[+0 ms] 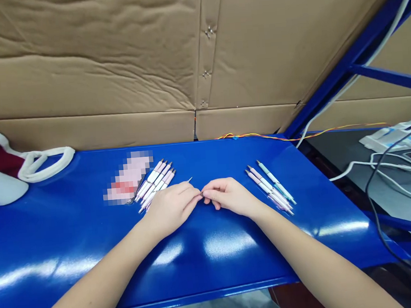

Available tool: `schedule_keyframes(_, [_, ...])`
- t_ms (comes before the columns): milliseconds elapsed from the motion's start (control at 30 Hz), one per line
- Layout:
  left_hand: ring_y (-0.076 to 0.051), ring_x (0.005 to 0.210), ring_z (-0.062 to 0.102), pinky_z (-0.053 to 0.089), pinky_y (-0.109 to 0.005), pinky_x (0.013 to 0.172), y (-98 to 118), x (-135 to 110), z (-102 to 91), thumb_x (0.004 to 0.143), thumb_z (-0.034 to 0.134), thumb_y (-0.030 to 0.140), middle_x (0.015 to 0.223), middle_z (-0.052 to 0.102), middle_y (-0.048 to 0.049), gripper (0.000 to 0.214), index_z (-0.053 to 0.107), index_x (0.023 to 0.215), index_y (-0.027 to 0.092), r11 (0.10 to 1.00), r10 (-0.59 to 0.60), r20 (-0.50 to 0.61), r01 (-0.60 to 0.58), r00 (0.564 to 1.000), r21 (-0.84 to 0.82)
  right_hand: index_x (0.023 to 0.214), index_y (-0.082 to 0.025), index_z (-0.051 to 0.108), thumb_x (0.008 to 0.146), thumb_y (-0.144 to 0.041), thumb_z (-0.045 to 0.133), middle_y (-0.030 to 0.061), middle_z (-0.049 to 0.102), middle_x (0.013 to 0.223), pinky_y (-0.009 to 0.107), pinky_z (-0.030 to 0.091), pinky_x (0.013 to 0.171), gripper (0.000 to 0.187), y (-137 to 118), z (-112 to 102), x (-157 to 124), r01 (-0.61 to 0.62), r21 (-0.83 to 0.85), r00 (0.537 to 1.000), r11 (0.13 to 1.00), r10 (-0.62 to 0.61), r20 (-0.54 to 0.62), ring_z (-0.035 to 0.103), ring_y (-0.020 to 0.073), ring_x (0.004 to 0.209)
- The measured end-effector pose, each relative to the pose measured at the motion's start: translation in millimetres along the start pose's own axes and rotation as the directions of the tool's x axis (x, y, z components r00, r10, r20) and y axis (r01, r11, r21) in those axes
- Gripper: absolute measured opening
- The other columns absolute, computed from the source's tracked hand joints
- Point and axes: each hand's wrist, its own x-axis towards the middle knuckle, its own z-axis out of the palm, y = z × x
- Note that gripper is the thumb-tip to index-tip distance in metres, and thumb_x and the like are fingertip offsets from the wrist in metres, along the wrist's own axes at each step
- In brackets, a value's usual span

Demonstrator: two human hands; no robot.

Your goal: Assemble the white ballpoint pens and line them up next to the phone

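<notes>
My left hand (172,205) and my right hand (227,195) meet at the middle of the blue table (74,249), fingers pinched together. My left hand grips a thin pen part; its pale tip (189,179) pokes out behind the fingers. My right hand pinches a tiny dark piece (202,193) where the fingertips touch; I cannot name it. A bunch of pink and white pens (156,183) lies just left of my left hand. Another group of pens (271,187) lies right of my right hand.
A blurred pink packet (129,177) lies left of the pens. A white and dark red bag (0,170) sits at the far left. Cardboard (113,66) lines the back. Cables and a white device (393,141) lie on the right shelf beyond a blue frame post (344,67).
</notes>
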Motion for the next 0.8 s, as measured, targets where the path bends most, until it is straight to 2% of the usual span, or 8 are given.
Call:
schedule_keyframes(100, [-0.012,0.076,0.061,0.045,-0.024,0.067,-1,1,0.1,0.092,0.043,0.027,0.086,0.066,-0.0009,0.022,0.064,0.090,0.021,0.999,-0.042,-0.008,0.042,0.999,0.010,0.080,-0.016,0.064,0.081,-0.032,0.055,0.0009,0.064,0.070,0.021,0.041,0.051,0.019,3,-6,1,0.012,-0.137,0.998,0.991,-0.019,-0.053,0.051,0.0083,0.051])
schedule_keyframes(167, [-0.014,0.079,0.060,0.045,-0.025,0.069,-3,1,0.9,0.092,0.043,0.028,0.087,0.066,-0.0008,0.023,0.065,0.091,0.021,0.996,-0.083,0.012,0.083,0.996,0.044,0.083,-0.017,0.066,0.081,-0.029,0.055,0.0021,0.065,0.075,0.024,0.044,0.058,0.016,7,-11,3,0.058,-0.336,0.985,0.940,-0.109,-0.135,0.056,0.0110,0.060])
schedule_keyframes(267, [-0.017,0.082,0.059,0.045,-0.029,0.073,-7,1,4.5,0.092,0.044,0.030,0.086,0.066,-0.0020,0.025,0.067,0.091,0.022,0.989,-0.111,0.115,0.098,0.987,0.113,0.093,-0.019,0.069,0.082,-0.023,0.056,0.0042,0.065,0.085,0.027,0.045,0.071,0.018,14,-17,5,0.108,-0.642,0.953,0.759,-0.263,-0.150,0.059,0.0147,0.075])
schedule_keyframes(333, [-0.018,0.082,0.057,0.045,-0.030,0.073,-9,0,7.2,0.091,0.046,0.031,0.085,0.065,-0.0029,0.025,0.069,0.090,0.023,0.985,-0.106,0.185,0.078,0.977,0.155,0.101,-0.021,0.069,0.084,-0.024,0.053,0.0050,0.064,0.087,0.027,0.045,0.074,0.023,16,-18,5,0.093,-0.755,0.957,0.649,-0.267,-0.112,0.059,0.0157,0.079])
schedule_keyframes(467, [-0.020,0.081,0.057,0.045,-0.030,0.069,-12,1,5.2,0.088,0.050,0.039,0.084,0.064,-0.0039,0.025,0.069,0.093,0.023,0.973,-0.119,0.202,0.073,0.972,0.219,0.113,-0.024,0.065,0.087,-0.029,0.051,0.0053,0.060,0.092,0.026,0.045,0.073,0.030,12,-15,0,0.040,-0.841,0.974,0.540,-0.207,-0.087,0.059,0.0153,0.079])
schedule_keyframes(633, [-0.023,0.093,0.058,0.047,-0.032,0.074,-24,2,-13.5,0.082,0.056,0.047,0.096,0.065,-0.0055,0.029,0.066,0.091,0.021,0.944,-0.229,0.082,0.201,0.970,0.263,0.108,-0.022,0.064,0.084,-0.040,0.056,0.0057,0.058,0.096,0.026,0.044,0.073,0.031,2,-3,-6,0.109,-0.861,0.954,0.496,-0.295,-0.049,0.057,0.0173,0.086])
schedule_keyframes(700, [-0.024,0.093,0.059,0.048,-0.032,0.073,-29,2,-20.2,0.079,0.058,0.050,0.097,0.065,-0.0056,0.031,0.066,0.090,0.022,0.933,-0.291,0.141,0.248,0.946,0.261,0.102,-0.022,0.066,0.084,-0.042,0.056,0.0062,0.058,0.094,0.026,0.044,0.070,0.029,1,5,-6,0.133,-0.887,0.956,0.443,-0.292,-0.003,0.056,0.0181,0.085])
schedule_keyframes(800, [-0.023,0.089,0.060,0.047,-0.031,0.071,-34,1,-25.2,0.078,0.057,0.048,0.091,0.066,-0.0045,0.028,0.067,0.086,0.023,0.938,-0.309,0.272,0.245,0.911,0.246,0.094,-0.023,0.068,0.089,-0.032,0.048,0.0059,0.059,0.088,0.025,0.040,0.063,0.023,2,19,-6,0.125,-0.927,0.962,0.353,-0.273,0.026,0.056,0.0164,0.079])
